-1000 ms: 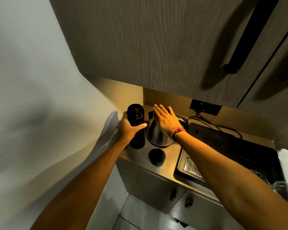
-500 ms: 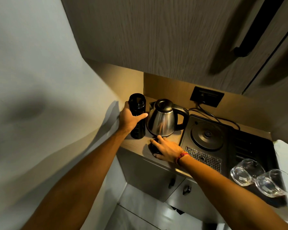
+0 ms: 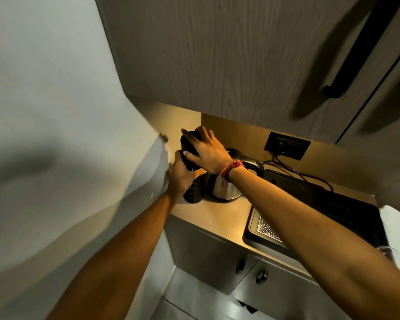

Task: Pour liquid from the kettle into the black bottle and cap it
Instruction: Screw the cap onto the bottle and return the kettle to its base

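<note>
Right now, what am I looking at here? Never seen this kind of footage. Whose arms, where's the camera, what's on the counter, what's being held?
No robot: a person's two bare arms, filmed by one wide-angle camera worn on the head, looking forward and down. The left hand grips the tall black cylindrical bottle, which stands on the light wooden counter. The right hand, with a red thread wristband, holds the round black cap at the bottle's top; whether it is seated is hidden. Just right of the bottle stands the shiny steel kettle, then a black tray with a metal grille. A black wall socket sits behind.
</note>
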{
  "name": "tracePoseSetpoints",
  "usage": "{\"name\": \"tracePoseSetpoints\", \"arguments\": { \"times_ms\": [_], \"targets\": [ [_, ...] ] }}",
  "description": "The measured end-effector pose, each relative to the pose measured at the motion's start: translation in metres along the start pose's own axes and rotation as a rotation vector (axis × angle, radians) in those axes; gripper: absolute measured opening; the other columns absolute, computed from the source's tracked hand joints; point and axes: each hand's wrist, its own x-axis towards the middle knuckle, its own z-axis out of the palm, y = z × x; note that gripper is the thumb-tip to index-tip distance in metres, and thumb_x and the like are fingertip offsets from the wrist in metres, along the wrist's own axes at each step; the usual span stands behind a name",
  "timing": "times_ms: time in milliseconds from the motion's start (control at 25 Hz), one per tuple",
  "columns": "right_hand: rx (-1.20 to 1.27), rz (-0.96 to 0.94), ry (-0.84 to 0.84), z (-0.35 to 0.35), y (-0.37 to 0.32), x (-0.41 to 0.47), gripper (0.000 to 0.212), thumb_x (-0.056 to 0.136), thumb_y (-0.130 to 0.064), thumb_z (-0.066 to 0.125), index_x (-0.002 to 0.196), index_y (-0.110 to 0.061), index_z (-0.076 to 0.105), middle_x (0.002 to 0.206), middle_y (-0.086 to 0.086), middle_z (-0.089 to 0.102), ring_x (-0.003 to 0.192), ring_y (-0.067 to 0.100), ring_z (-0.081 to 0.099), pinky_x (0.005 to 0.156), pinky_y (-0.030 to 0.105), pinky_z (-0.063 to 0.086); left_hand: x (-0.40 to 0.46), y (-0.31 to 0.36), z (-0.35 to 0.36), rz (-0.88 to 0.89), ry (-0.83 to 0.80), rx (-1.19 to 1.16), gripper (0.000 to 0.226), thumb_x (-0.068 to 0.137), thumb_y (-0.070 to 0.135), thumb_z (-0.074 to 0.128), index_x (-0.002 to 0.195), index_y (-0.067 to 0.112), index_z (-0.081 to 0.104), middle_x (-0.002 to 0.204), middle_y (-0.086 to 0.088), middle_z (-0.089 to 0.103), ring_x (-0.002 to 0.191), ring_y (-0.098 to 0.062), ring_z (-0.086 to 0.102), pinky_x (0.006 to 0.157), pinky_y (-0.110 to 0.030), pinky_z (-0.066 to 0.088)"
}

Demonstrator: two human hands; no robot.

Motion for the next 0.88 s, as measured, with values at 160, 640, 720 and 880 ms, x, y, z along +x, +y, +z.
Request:
{"name": "tracePoseSetpoints", "arguments": {
  "times_ms": [160,640,720,880],
  "targets": [
    [0.011,0.003,0.020,0.008,0.007,-0.002,0.072,0.092,-0.064,0.035,0.152,-0.037,0.008,0.153,0.014,0.026,0.129,0.035,0.037,0.105,0.049,0.042,-0.006,0.006,-0.009,0.087,0.048,0.033,0.097,0.070,0.036,0.088,0.145,0.012,0.033,0.140,-0.009,0.050,0.129,-0.028,0.050,0.098,-0.041,0.052],
    [0.059,0.387,0.019,0.046,0.143,-0.103,0.065,0.096,-0.054,0.038,0.149,-0.018,0.026,0.149,0.011,0.038,0.130,0.031,0.041,0.107,0.045,0.041,-0.049,0.072,0.081,0.752,0.174,0.658,0.050,0.086,0.042,0.061,0.123,0.012,0.048,0.115,-0.010,0.050,0.100,-0.025,0.049,0.081,-0.037,0.047],
    [0.140,0.380,-0.073,0.044,0.147,-0.102,0.062,0.095,-0.042,0.048,0.147,-0.015,0.028,0.143,0.014,0.043,0.124,0.033,0.047,0.101,0.048,0.045,-0.037,0.073,0.096,0.628,0.011,0.619,0.063,0.078,0.042,0.072,0.127,0.012,0.047,0.121,-0.011,0.049,0.104,-0.027,0.052,0.080,-0.037,0.050],
    [0.222,0.446,-0.114,0.038,0.152,-0.088,0.027,0.093,-0.021,0.057,0.114,-0.008,0.046,0.118,0.018,0.057,0.104,0.036,0.058,0.084,0.044,0.047,0.019,0.077,0.104,0.213,-0.371,0.780,0.121,0.062,0.045,0.089,0.154,0.012,0.017,0.156,-0.021,0.021,0.145,-0.043,0.018,0.114,-0.054,0.029]
  ]
}}
